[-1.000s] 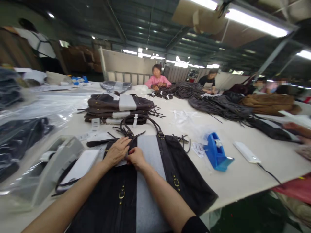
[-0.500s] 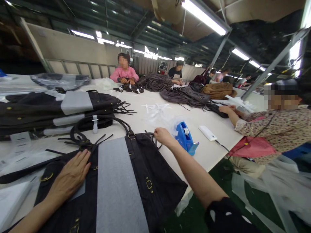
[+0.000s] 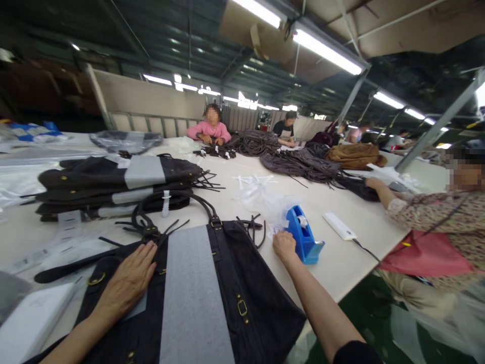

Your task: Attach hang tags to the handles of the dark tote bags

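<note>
A black handbag [image 3: 265,283] lies in front of me, with a grey paper strip [image 3: 195,293] down its middle and a looped handle at its top. My left hand [image 3: 131,275] rests flat on the bag's left part, fingers stretched out. Beyond the bag's right edge, my right hand [image 3: 284,245] is on the table with its fingers curled in. Whether it holds anything is hidden; small white pieces [image 3: 272,231] show at its fingertips. Just right of that hand stands a blue tape dispenser [image 3: 299,232].
Stacked black bags [image 3: 94,187] lie to the left, near a white box [image 3: 36,318]. White ties [image 3: 255,184] lie mid-table. A white power bank [image 3: 339,226] with a cable sits at the right. Co-workers sit around the table by piles of dark bags [image 3: 299,164].
My right hand has left the bag's top right edge and come down beside the tape dispenser. My left hand stays on the bag. The view has shifted left and slightly up.
</note>
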Tool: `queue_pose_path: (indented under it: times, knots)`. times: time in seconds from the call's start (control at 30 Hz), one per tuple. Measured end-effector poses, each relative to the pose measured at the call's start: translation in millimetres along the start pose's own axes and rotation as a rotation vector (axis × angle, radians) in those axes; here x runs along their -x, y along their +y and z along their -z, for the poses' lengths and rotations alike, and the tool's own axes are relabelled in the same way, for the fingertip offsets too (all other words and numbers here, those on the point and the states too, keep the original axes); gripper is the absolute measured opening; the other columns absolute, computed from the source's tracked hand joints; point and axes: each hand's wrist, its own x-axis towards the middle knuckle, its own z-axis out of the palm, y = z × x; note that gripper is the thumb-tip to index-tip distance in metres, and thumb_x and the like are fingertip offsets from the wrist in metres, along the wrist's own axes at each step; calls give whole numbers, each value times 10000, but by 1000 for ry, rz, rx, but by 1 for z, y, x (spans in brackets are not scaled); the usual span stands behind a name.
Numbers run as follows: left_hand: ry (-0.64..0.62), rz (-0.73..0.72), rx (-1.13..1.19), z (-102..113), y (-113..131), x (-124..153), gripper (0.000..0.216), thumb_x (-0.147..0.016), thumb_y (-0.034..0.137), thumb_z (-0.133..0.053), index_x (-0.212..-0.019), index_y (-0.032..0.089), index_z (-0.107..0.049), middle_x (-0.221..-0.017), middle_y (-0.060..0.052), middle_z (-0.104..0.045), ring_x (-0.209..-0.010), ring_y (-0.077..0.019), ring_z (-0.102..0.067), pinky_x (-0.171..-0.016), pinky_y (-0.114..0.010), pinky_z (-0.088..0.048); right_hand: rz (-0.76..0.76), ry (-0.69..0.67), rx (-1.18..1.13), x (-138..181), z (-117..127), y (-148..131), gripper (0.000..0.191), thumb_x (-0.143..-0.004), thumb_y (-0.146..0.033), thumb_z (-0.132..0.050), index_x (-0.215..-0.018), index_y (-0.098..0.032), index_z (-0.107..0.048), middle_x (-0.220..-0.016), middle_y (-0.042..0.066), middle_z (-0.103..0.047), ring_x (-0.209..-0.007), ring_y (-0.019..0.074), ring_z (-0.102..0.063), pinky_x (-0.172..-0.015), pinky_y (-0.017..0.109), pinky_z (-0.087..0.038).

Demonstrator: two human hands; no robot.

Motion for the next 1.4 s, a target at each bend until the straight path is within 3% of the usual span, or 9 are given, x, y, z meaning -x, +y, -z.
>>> queue_pose_path:
  times: [0.27,0.47,0.57,0.67,0.8,1.03,1.17,1.27,1.4]
  knots:
    - [73,31,-88,0,3,2,435,-851,320,-344,-1211,129,-496,-1297,-95,-464,-1216,-237,-399,-975,-373,-380,64,32,7,-6,8,13,324,-809,-39,-334,-846,-89,-652,-820,177,-632,-728,227,-630,-586,283,-427]
    - [59,49,-88,0,5,2,447,-858,325,-351,-1225,107,-484,-1317,-108,-438,-1217,-245,-393,-970,-383,-377,71,70,-80,0,54,8,241,-801,-195,-433,-716,-139,-652,-888,142,-611,-898,244,-565,-668,286,-405]
    - [71,59,-83,0,5,2,462,-860,333,-351,-1237,95,-470,-1325,-116,-426,-1217,-247,-391,-972,-380,-374,67,14,-434,-1,87,-6,287,-805,-301,-429,-636,-160,-613,-701,77,-607,-735,194,-577,-612,263,-394]
    - [80,82,-47,1,7,1,479,-864,336,-341,-1260,84,-439,-1341,-130,-402,-1219,-239,-389,-980,-367,-367,46,-85,-1062,1,118,-35,274,-765,-411,-488,-673,-172,-587,-631,19,-582,-611,150,-567,-506,220,-376]
    - [37,141,68,8,9,-2,494,-869,348,-316,-1268,78,-424,-1321,-138,-425,-1217,-239,-393,-997,-376,-345,-11,-367,-1688,13,146,-92,243,-676,-387,-612,-755,-162,-567,-650,7,-596,-529,121,-576,-421,184,-374]
    - [-5,388,468,64,23,-26,448,-826,324,-399,-1221,129,-482,-1287,-116,-471,-1250,-280,-334,-1033,-463,-238,-8,-624,-1952,46,152,-176,216,-682,-302,-646,-801,-137,-573,-674,34,-636,-543,128,-615,-384,159,-410]
    - [20,625,1156,98,46,-48,478,-758,405,-532,-1158,145,-516,-1191,-123,-551,-1131,-245,-478,-960,-384,-358,-13,-652,-1978,62,146,-204,210,-685,-302,-648,-793,-137,-577,-690,41,-648,-546,134,-623,-387,161,-422]
    - [-56,749,1569,106,61,-54,553,-613,353,-701,-1095,140,-531,-1065,-114,-615,-1002,-222,-559,-833,-323,-433,-34,-644,-2033,73,145,-218,208,-664,-297,-652,-781,-143,-578,-683,30,-647,-549,130,-619,-412,170,-442]
    - [-75,860,1724,104,69,-53,377,-607,350,-712,-898,137,-604,-880,-68,-650,-793,-155,-594,-656,-242,-419,-52,-680,-2091,84,141,-229,244,-610,-307,-677,-766,-144,-585,-666,18,-640,-508,107,-580,-437,187,-453]
